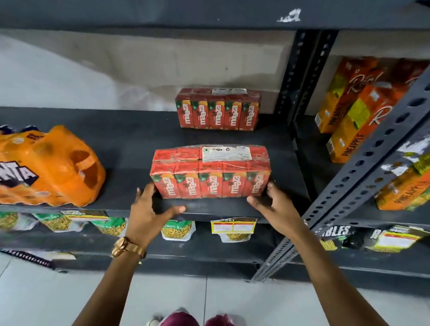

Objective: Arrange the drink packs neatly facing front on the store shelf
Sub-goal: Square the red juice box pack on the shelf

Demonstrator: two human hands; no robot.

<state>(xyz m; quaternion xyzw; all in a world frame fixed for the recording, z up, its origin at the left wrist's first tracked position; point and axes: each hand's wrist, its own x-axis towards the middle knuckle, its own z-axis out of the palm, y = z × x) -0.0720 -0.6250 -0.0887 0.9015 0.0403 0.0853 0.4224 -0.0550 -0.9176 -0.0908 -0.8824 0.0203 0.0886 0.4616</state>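
A red shrink-wrapped Maaza drink pack (210, 172) rests near the front edge of the dark shelf (134, 142), its logos facing me and a white label on top. A second, matching Maaza pack (217, 109) stands further back against the wall, also facing front. My left hand (149, 209) is at the near pack's lower left corner, fingers spread, thumb along the shelf edge. At the lower right corner is my right hand (274, 205), fingertips against the pack's side. Neither hand is closed around the pack.
An orange Fanta multipack (38, 168) lies tilted at the shelf's left. Tall pineapple juice cartons (352, 111) fill the bay to the right, beyond a perforated metal upright (377, 154). Snack pouches (178, 230) hang on the shelf below. Another shelf board (169, 4) runs overhead.
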